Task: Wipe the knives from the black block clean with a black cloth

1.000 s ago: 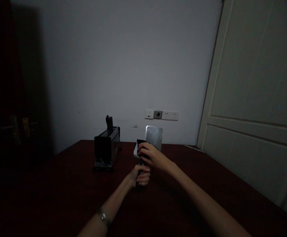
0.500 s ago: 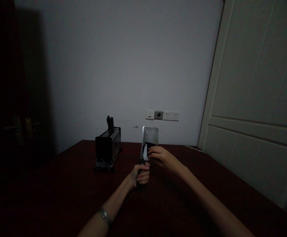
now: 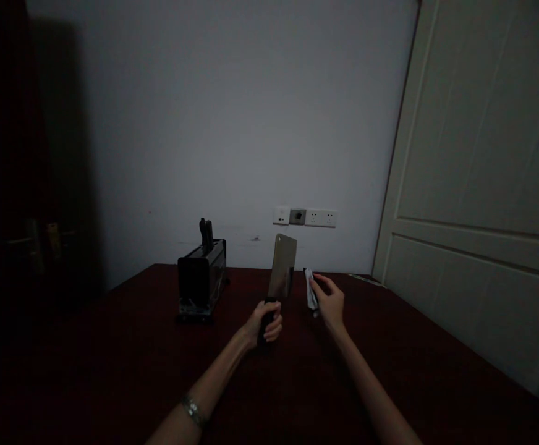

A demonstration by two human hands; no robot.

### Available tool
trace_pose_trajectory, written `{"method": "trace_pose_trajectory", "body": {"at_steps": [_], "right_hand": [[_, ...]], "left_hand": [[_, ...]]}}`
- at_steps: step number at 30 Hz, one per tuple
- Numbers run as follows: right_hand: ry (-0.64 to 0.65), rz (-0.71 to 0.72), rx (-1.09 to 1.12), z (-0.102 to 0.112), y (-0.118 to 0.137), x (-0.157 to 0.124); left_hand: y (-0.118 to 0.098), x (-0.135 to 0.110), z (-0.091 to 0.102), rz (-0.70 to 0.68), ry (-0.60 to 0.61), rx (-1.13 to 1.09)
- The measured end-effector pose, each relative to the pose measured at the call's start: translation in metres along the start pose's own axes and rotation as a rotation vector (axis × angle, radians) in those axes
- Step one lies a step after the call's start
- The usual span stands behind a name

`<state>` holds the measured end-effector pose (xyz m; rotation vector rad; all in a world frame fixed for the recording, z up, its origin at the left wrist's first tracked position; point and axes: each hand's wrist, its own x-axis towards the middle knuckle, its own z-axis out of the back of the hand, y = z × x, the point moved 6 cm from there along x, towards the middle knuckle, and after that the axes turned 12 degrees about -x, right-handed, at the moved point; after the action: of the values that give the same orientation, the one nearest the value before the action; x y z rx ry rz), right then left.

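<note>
My left hand (image 3: 266, 324) is closed round the dark handle of a cleaver (image 3: 283, 266), whose broad steel blade stands upright above the dark red table (image 3: 112, 364). Just right of the blade, my right hand (image 3: 330, 301) pinches a small black and white cloth (image 3: 310, 288), held a short way clear of the steel. A bracelet sits on my left wrist.
A black knife block (image 3: 201, 278) with dark handles sticking up stands at the table's back left. Wall sockets (image 3: 305, 217) sit on the grey wall behind. A pale door (image 3: 483, 185) fills the right side. The left of the room is very dark.
My right hand has come off the blade with the cloth and moved right. The cleaver has turned, its flat now seen more edge-on.
</note>
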<state>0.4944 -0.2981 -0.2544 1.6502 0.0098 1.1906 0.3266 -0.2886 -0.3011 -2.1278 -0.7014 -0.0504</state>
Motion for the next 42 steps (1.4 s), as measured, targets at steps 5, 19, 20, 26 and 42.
{"method": "trace_pose_trajectory", "body": {"at_steps": [5,19,20,26,42], "right_hand": [[-0.004,-0.191,0.055,-0.014,-0.040,-0.008],[0.165,-0.354,0.093,-0.031,-0.074,-0.028],[0.172,-0.357,0.095,-0.032,-0.074,-0.029],[0.201,-0.384,0.116,-0.036,-0.076,-0.031],[0.162,-0.533,0.250,-0.034,-0.079,-0.036]], "left_hand": [[-0.005,0.003,0.006,-0.080,-0.113,0.027],[-0.014,0.000,0.018,-0.152,-0.191,0.036],[-0.016,0.000,0.019,-0.163,-0.195,0.048],[-0.023,0.000,0.023,-0.280,-0.322,0.211],[-0.024,-0.003,0.013,-0.429,-0.503,0.694]]}}
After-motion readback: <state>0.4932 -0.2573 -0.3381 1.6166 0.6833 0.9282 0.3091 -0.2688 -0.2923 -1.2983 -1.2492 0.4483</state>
